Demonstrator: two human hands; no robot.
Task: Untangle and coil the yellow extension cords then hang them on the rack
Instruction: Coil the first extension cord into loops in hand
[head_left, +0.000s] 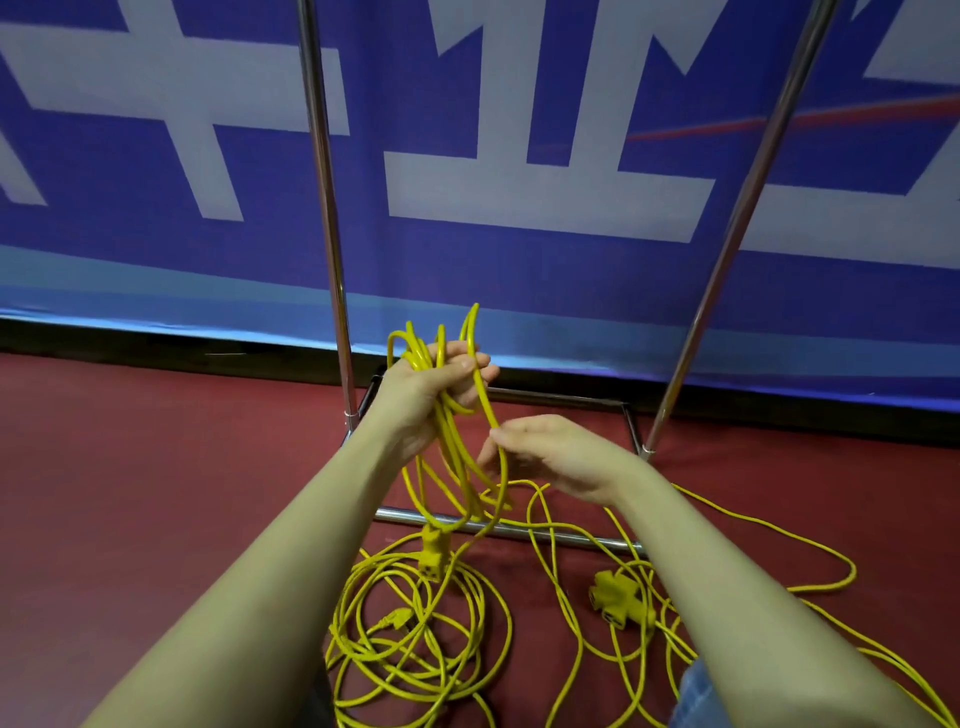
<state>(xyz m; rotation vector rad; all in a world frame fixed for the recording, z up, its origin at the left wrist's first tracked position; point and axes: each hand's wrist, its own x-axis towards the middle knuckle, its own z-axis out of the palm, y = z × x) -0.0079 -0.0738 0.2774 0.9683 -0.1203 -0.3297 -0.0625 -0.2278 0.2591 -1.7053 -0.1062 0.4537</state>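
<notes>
My left hand (436, 395) grips a bundle of yellow cord loops (457, 457) that hang down to a yellow socket end (432, 553). My right hand (550, 457) pinches one strand of that cord just below the left hand. On the red floor lies a loose coil of yellow cord (415, 639) with a plug in it. To its right lies a yellow multi-outlet block (621, 597) among tangled strands (769, 587). The metal rack (332, 249) stands right behind the hands, its two uprights rising out of view.
The rack's base bars (561, 538) lie on the red floor (156, 467) under the cords. A blue and white banner (519, 208) covers the wall behind. A bit of blue denim (696, 696) shows at the bottom right.
</notes>
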